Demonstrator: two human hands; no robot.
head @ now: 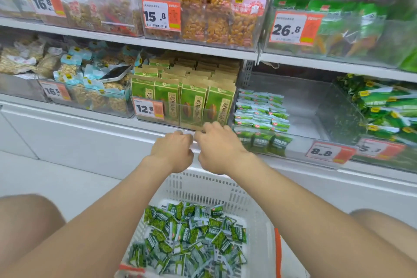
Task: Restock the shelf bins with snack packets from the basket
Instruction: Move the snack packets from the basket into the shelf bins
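Packets (187, 232): heaped in basket (255, 205), long axes every way. My left hand (172, 151) and right hand (217, 146) at shelf (90, 117) front edge: fingers curled, cannot tell whether holding anything.

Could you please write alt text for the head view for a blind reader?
A person's left hand and right hand, fingers curled, reach the front edge of a shop shelf by a bin of tall green packets. Below, a white basket holds small green snack packets; the clear bin to the right is partly filled with similar ones.
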